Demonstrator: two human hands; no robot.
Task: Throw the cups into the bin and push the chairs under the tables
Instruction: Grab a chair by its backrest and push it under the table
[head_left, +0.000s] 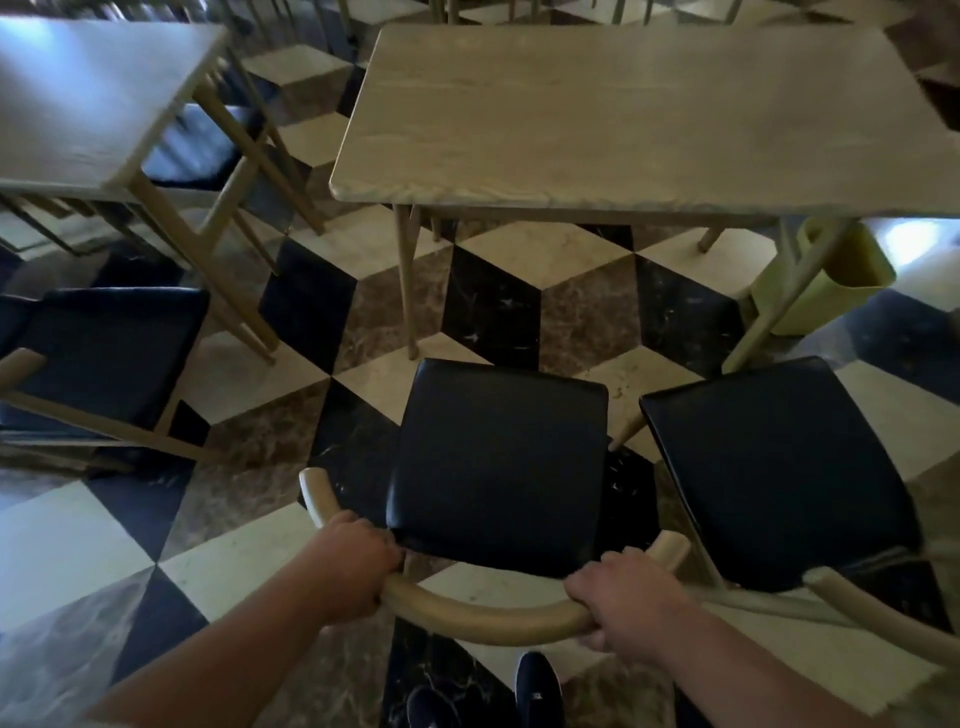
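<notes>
A chair with a black seat (498, 462) and a curved light wooden backrest (478, 618) stands in front of me, pulled out from the light wooden table (623, 119). My left hand (353, 566) grips the backrest on its left side. My right hand (623, 597) grips it on its right side. A second black-seated chair (774, 478) stands just to the right, also out from the table. A yellow-green bin (831, 280) stands on the floor by the table's right front leg. No cups show.
Another wooden table (88, 98) stands at the left with a black-seated chair (104, 358) in front of it and one tucked beneath. The floor has black, white and brown tiles. My dark shoes (537, 691) show at the bottom edge. More chair legs stand at the back.
</notes>
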